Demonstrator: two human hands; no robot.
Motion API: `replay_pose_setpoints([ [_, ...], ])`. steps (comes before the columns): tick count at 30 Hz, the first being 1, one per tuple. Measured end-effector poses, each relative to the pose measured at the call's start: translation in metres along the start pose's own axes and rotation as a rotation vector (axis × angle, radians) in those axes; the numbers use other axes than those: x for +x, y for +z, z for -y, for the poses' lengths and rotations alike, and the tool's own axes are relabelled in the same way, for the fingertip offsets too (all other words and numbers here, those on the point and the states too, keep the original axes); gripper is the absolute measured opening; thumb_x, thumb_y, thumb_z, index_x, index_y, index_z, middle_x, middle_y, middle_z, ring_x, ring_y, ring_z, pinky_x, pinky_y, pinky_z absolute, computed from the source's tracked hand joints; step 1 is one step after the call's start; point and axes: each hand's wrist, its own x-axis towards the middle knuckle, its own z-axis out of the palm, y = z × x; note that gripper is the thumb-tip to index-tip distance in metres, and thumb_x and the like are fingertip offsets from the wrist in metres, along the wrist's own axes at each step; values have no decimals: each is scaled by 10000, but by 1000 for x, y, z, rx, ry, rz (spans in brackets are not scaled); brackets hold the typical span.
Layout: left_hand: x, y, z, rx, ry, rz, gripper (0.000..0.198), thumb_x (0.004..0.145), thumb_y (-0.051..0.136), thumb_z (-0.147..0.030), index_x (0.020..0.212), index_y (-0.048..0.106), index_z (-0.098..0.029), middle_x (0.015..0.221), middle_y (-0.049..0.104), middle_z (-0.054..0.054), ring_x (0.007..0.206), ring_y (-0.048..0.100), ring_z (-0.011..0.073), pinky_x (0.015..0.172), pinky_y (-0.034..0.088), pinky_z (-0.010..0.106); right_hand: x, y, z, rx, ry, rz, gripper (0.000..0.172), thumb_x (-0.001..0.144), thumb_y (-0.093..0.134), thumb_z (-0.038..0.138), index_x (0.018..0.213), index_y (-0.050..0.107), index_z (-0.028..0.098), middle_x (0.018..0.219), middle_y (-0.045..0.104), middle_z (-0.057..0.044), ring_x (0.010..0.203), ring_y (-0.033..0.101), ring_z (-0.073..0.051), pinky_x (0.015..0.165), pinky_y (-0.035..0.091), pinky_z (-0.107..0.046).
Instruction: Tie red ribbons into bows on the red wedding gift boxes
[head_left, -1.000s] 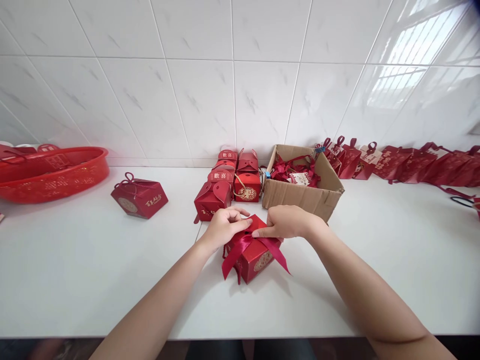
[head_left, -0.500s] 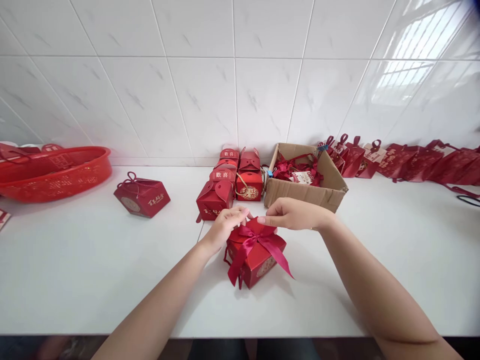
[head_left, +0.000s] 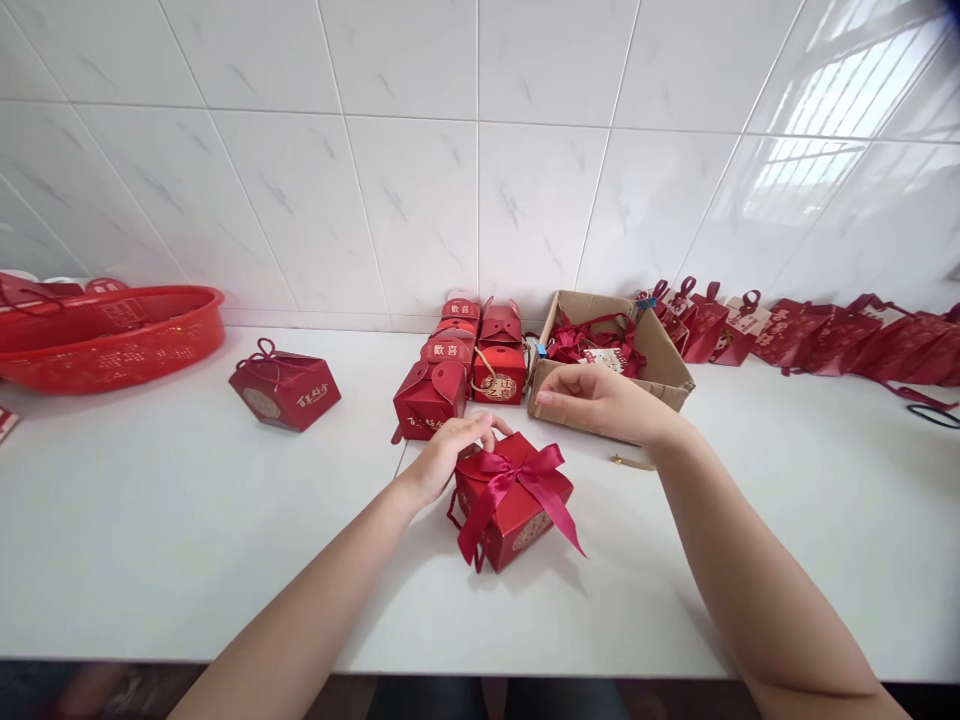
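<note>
a shiny red box (head_left: 517, 512) sits on the white table (head_left: 247, 540), just below the middle of the frame. it stands flat and is turned so that one corner points down toward the bottom edge. a pink-red ribbon bow (head_left: 517, 474) lies on its top, with two long tails hanging over the front sides. a round gold picture shows on the side that faces lower right, and a dark red cord hangs at its left side.

the left hand (head_left: 448, 458) is at the back left edge of the red box, with its fingers bent and a little spread. i cannot tell if the fingertips press on the box. the right hand (head_left: 600, 405) is up in the air, above and to the right of the bow, apart from the red box. its fingers are loosely curled, and i cannot tell if the thumb and finger tips meet. it hides part of the brown cardboard box (head_left: 664, 352), which has red ribbons (head_left: 571, 340) and a white and red card (head_left: 606, 358) in it. a thin gold strip (head_left: 634, 463) lies near the right wrist.

a bunch of red boxes (head_left: 432, 400) stands close together in the middle, just above the left hand. one dark red box (head_left: 291, 393) with a cord on top is left of the middle. a big red basket (head_left: 135, 355) is at the far left, and a row of red bags (head_left: 787, 335) runs along the tile wall (head_left: 412, 200) at the right.
</note>
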Motion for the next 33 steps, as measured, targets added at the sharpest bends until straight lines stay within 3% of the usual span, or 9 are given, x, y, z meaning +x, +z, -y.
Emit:
replay_pose_setpoints([
  [3,1,0,2,53,42,13,481,872,473,-482,510,510,-168,1030,612,47,915,511,207,891,343,319,3,5,-1,-53,-53,109,300,839,572,464,848,656,176,801,606,-19,701,529,-127,624,411,-253],
  [8,2,-2,7,25,61,40,488,873,481,-479,501,494,-163,997,602,38,813,517,180,822,380,318,9,23,-3,-176,-171,234,204,797,650,381,839,699,188,890,661,-24,753,582,-130,654,438,-238],
  [14,1,-3,6,-50,3,50,440,850,530,-475,546,480,-161,852,609,28,668,499,145,702,395,302,10,37,0,-311,-99,159,210,793,659,368,722,649,171,684,635,4,591,513,-102,526,368,-232],
  [20,-1,-2,-4,55,21,74,342,845,566,-411,619,570,-155,1129,570,54,988,536,207,884,372,317,9,39,2,-456,-144,179,211,806,655,318,673,613,160,639,585,9,556,452,-90,517,320,-240],
  [26,1,0,-8,230,67,15,358,768,650,-381,548,476,-157,1078,559,66,917,541,207,828,379,340,15,40,-7,-449,-221,254,190,834,604,298,708,599,155,696,584,-1,584,462,-91,560,342,-238],
  [33,2,0,-5,405,146,-84,439,835,543,-464,508,508,-173,1004,570,72,956,536,241,844,385,354,19,39,-11,-394,-212,282,234,841,584,330,678,555,164,662,568,10,561,453,-89,540,335,-241],
])
